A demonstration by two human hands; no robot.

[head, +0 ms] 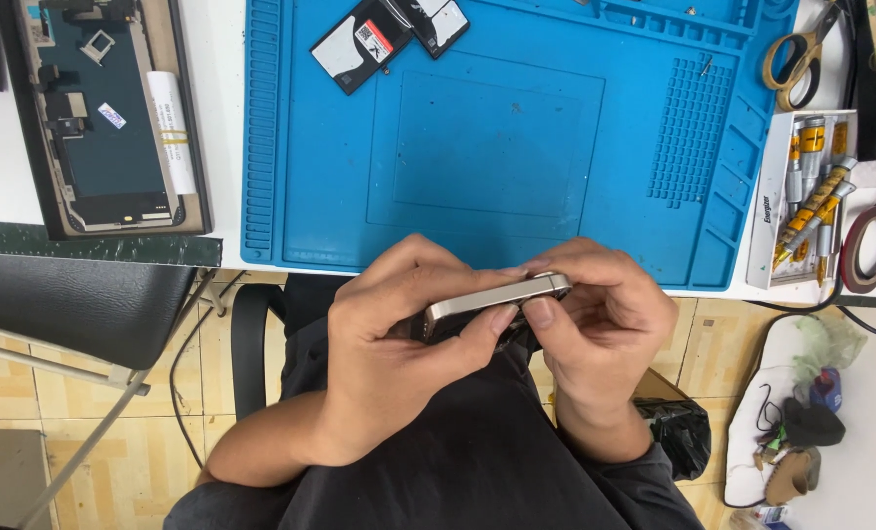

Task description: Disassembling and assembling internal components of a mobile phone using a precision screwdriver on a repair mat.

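Observation:
Both my hands hold a smartphone body [497, 295] with a pale metal frame, edge-on, over my lap just in front of the table edge. My left hand [399, 334] wraps around its left end, thumb under the frame. My right hand [600, 319] grips the right end, fingers curled over the top edge. Most of the phone is hidden between my palms.
A blue work mat [516, 137] covers the white table. Two flat black phone parts [384, 34] lie at its far edge. A phone display in a tray [104, 108] sits at left. Scissors [796, 54], a screwdriver set [811, 191] and a tape roll [870, 250] are at right. A black chair [65, 304] stands left.

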